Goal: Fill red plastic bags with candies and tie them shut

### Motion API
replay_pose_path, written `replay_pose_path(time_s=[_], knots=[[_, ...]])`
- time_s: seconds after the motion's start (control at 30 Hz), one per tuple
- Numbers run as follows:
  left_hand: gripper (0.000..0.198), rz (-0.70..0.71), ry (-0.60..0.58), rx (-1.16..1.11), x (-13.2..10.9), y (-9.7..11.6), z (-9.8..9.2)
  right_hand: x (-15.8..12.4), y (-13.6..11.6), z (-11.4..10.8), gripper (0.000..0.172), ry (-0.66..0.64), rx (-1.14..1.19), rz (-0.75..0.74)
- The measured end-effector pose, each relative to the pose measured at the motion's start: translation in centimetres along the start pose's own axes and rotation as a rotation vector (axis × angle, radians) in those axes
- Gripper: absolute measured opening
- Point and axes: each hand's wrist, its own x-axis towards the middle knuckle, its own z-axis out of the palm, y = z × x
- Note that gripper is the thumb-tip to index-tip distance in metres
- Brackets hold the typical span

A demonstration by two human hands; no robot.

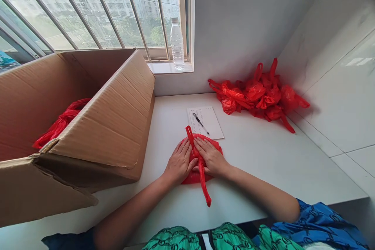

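Observation:
A red plastic bag (193, 177) lies on the white table, one handle loop pointing to the back and a twisted handle trailing toward me. My left hand (180, 162) rests flat on the bag's left part, fingers stretched out. On its right part lies my right hand (211, 158), also flat with fingers extended. The two hands nearly meet along the middle of the bag, and both press on its top. What is inside the bag, if anything, is hidden.
An open cardboard box (99, 125) with red bags (63, 123) in it stands at the left. A notebook (215, 123) with a pen (200, 123) lies behind my hands. More red bags (260, 93) are heaped at the back right. A water bottle (177, 47) stands on the windowsill.

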Motion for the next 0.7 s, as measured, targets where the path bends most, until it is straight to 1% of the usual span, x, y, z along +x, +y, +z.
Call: replay_pose_path(time_s=[0.33, 0.47, 0.57, 0.63, 0.67, 0.7], knots=[[0.062, -0.031, -0.029, -0.041, -0.1, -0.2, 0.7, -0.2, 0.2, 0.8, 0.094, -0.043, 0.032, 0.023], [0.06, -0.04, -0.025, -0.111, 0.0, -0.1, 0.1, -0.1, 0.3, 0.6, 0.094, -0.05, 0.077, 0.031], [0.047, -0.04, 0.026, -0.234, 0.1, 0.1, -0.8, -0.1, 0.1, -0.8, 0.097, -0.044, 0.264, 0.058], [0.034, -0.048, 0.093, -0.338, -0.1, 0.3, -1.6, -0.1, -0.4, -2.5, 0.095, 0.003, 0.434, 0.137], [0.029, -0.062, 0.121, -0.386, -0.2, 0.6, -2.1, -0.1, -0.7, -3.5, 0.089, 0.024, 0.517, 0.191], [0.025, -0.083, 0.136, -0.432, -0.4, 0.9, -2.7, -0.1, -1.2, -4.5, 0.076, 0.033, 0.599, 0.243]])
